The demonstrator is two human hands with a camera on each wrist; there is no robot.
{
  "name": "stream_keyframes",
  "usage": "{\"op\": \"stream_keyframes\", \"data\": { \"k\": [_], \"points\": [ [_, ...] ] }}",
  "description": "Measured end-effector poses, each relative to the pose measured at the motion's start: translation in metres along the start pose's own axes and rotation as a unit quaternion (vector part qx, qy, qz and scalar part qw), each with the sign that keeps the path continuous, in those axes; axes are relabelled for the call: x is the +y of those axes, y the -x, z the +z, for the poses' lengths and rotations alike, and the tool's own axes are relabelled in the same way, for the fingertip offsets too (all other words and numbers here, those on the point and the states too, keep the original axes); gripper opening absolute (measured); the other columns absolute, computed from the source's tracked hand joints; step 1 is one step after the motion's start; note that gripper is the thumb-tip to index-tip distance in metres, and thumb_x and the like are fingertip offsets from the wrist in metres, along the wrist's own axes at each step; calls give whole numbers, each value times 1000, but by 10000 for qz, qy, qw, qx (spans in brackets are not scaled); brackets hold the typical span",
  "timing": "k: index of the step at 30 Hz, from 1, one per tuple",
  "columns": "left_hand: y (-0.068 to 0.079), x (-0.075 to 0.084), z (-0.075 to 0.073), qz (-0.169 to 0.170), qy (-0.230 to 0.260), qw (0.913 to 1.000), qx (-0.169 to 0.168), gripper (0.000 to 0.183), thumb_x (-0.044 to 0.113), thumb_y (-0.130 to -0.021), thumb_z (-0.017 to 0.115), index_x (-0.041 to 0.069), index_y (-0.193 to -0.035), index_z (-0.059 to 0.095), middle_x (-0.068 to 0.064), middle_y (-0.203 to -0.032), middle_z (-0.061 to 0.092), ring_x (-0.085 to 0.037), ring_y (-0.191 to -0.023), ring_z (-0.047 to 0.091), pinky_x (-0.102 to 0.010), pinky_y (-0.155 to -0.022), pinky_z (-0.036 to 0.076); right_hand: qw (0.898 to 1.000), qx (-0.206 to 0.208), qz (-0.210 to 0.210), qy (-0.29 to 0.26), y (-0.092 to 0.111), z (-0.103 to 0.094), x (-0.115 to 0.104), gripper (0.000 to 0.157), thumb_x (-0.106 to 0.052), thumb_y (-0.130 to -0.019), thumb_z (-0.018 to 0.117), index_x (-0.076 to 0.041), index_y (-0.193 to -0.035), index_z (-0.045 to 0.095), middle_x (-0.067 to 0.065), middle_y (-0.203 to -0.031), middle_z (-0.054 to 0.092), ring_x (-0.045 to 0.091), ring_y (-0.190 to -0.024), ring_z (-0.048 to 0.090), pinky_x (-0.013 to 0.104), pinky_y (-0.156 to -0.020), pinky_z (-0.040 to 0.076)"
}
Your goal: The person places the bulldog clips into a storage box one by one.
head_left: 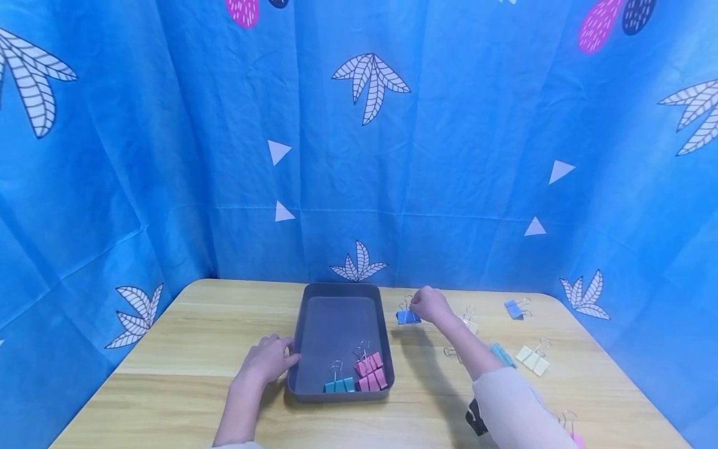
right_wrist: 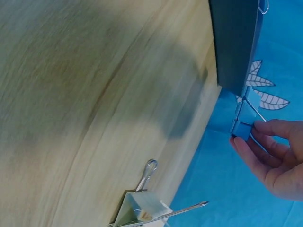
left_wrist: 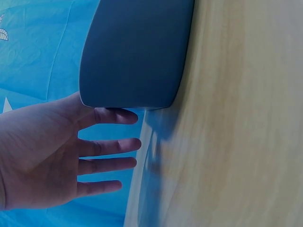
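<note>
My right hand (head_left: 430, 304) pinches a blue binder clip (head_left: 408, 317) by one end, in the air just right of the grey tray (head_left: 300, 318). The right wrist view shows the thumb and fingertips on the end of this blue clip (right_wrist: 245, 113). My left hand (head_left: 268, 358) is at the tray's left side. From the left wrist, the left hand's (left_wrist: 61, 153) fingers look straight and spread, beside the tray's outer wall (left_wrist: 135, 56). Inside the tray's near end are a teal binder clip (head_left: 339, 385) and pink binder clips (head_left: 371, 373).
Right of the tray lie a light blue clip (head_left: 513, 309), a cream clip (head_left: 531, 360), a teal clip (head_left: 503, 355) and a whitish clip (right_wrist: 142, 208). A black clip (head_left: 475, 419) and a pink clip (head_left: 578, 439) are partly covered by the right sleeve (head_left: 518, 408). A blue curtain (head_left: 359, 168) hangs behind the table.
</note>
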State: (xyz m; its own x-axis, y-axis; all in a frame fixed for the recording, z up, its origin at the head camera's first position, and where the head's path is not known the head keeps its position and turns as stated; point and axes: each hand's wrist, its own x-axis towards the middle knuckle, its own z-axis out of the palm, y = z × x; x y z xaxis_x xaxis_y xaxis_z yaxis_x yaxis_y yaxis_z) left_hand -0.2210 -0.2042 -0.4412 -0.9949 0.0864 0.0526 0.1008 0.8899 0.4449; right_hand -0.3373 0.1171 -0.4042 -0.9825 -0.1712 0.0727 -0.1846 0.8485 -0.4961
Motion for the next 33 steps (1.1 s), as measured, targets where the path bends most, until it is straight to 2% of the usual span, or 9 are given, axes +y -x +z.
{"op": "stream_keyframes", "data": {
  "k": [7, 14, 21, 30, 33],
  "points": [
    [1, 0, 0, -28, 23, 10000, -27, 27, 23, -86, 63, 4, -105, 64, -21, -111, 55, -41, -103, 49, -58, -84, 38, 9997, 125, -218, -80, 6, -2, -12, 6, -1, -80, 63, 0, -77, 68, 8, -71, 64, 17, -58, 56, 31, -60, 51],
    [0, 0, 0, 13, -6, 10000, -28, 21, 24, -86, 63, 8, -98, 65, -22, -111, 55, -42, -103, 48, -58, -84, 38, 9993, 75, -295, -232, 14, -2, -23, 6, -1, -80, 62, 0, -82, 68, 9, -78, 65, 16, -62, 57, 30, -61, 52],
    [1, 1, -2, 60, -33, 10000, -27, 19, 24, -86, 63, 8, -96, 65, -20, -109, 56, -40, -100, 50, -57, -82, 40, 9982, 135, -559, -192, 18, 1, -33, 7, -2, -80, 64, 0, -83, 69, 10, -80, 66, 18, -66, 59, 30, -61, 52],
    [0, 0, -1, 97, -79, 9999, -9, 23, 24, -85, 63, 6, -99, 65, -21, -108, 56, -41, -100, 50, -56, -82, 40, 9952, 221, -948, 70, 23, 6, -44, 5, -3, -79, 65, -2, -76, 69, 6, -73, 65, 19, -66, 59, 32, -64, 51],
    [1, 1, -2, 119, -87, 9999, 1, 20, 23, -85, 63, 7, -96, 65, -20, -107, 57, -39, -99, 51, -56, -81, 41, 9942, 210, -1048, 74, 23, 7, -47, 6, -3, -79, 64, -2, -75, 68, 5, -71, 63, 17, -64, 57, 32, -63, 51]
  ]
}}
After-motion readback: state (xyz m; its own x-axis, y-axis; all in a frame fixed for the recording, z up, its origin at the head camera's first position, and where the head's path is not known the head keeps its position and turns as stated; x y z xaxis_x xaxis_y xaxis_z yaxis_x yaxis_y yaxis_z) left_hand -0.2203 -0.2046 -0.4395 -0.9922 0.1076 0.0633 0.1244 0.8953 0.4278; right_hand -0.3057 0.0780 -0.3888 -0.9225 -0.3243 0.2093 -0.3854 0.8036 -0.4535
